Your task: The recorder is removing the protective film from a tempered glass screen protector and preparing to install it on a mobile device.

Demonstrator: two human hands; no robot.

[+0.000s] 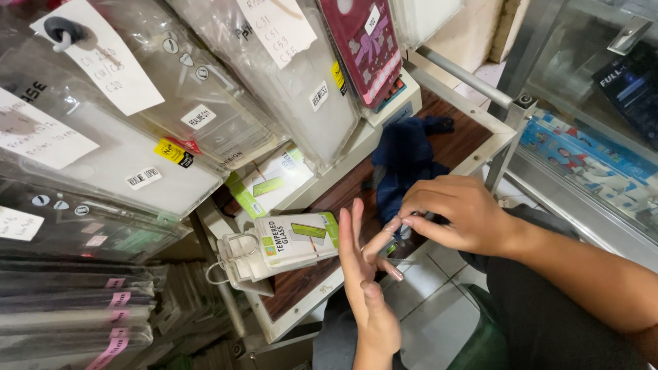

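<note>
The left hand (367, 274) stands upright with fingers spread, and the right hand (456, 212) pinches the tip of one left finger; whether anything lies between them is too small to tell. Just beside them, on the brown worktop (322, 274), lies a packaged screen protector (291, 240) on a metal ring, with a dark blue cloth (404, 161) behind. Hanging clear phone-case packets (137, 137) crowd the left, cut off by the frame. A glass display cabinet (589, 137) stands right.

The left hand (367, 274) stands open, palm sideways, while the right hand (456, 212) pinches one of its fingertips. Behind them a crumpled dark blue cloth (404, 161) lies on the brown wooden tabletop (308, 277), beside white-and-green boxed screen protectors (291, 240).
</note>
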